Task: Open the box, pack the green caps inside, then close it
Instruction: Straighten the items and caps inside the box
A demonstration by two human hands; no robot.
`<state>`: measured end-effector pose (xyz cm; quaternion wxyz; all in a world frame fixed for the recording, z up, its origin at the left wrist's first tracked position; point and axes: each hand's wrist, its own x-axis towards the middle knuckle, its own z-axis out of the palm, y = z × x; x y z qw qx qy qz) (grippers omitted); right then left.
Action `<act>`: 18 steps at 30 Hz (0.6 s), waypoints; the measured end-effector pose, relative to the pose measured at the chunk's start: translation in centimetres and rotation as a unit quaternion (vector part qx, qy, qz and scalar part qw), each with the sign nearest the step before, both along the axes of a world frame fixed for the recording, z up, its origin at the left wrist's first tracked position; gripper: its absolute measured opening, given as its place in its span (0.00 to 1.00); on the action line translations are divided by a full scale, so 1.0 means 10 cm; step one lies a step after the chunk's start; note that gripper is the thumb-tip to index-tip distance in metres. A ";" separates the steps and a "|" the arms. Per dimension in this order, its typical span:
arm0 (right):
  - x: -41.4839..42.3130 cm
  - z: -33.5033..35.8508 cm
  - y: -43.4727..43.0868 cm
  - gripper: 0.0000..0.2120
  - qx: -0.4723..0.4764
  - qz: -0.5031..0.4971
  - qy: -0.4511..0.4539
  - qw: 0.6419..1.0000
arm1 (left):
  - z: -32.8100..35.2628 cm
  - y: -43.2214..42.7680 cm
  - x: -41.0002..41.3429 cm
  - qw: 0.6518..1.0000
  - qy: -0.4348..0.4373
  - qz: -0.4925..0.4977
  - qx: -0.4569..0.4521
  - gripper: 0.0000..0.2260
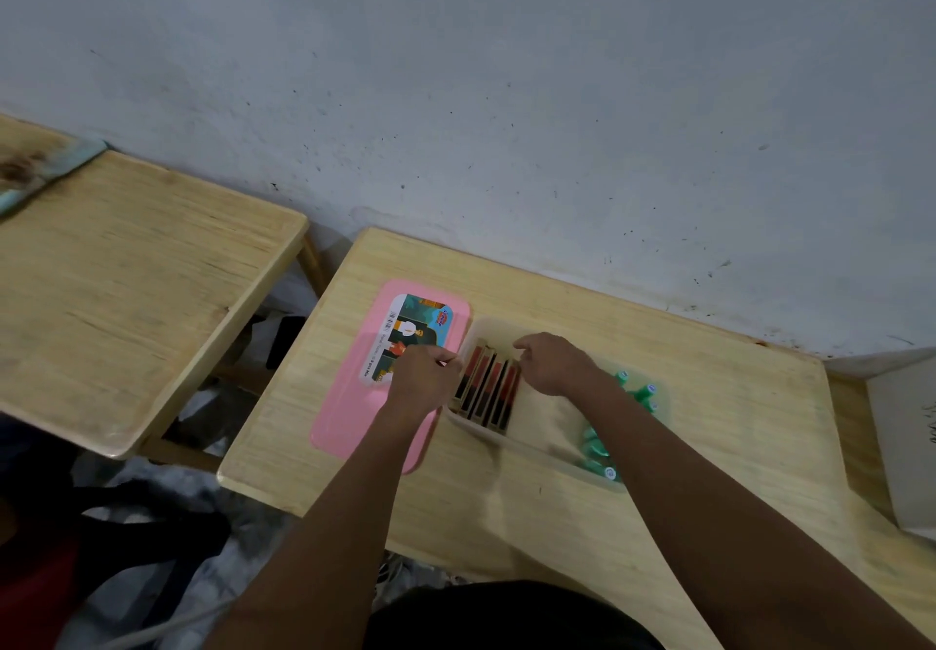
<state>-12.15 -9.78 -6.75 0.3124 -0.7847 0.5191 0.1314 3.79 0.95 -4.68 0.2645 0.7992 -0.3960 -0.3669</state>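
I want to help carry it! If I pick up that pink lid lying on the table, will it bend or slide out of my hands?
The pink lid looks like thin, flat plastic, so it is probably light and might flex a little. Its smooth, shiny surface could be slippery. It lies flat on the table, so lifting an edge first may be easiest.

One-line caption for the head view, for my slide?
Both hands at open clear box, green caps inside, pink lid beside.

Dim, flat light is falling evenly, leaving only soft shadows under the arms. Motion blur is smearing the whole frame, worst at the left table (126, 284) and the caps (602, 441) at lower right. Wide-angle distortion is bending edges.
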 end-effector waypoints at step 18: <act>0.37 -0.08 0.15 0.18 0.008 0.015 -0.044 0.999 | -0.01 0.00 0.00 1.000 -0.001 0.003 -0.008 0.11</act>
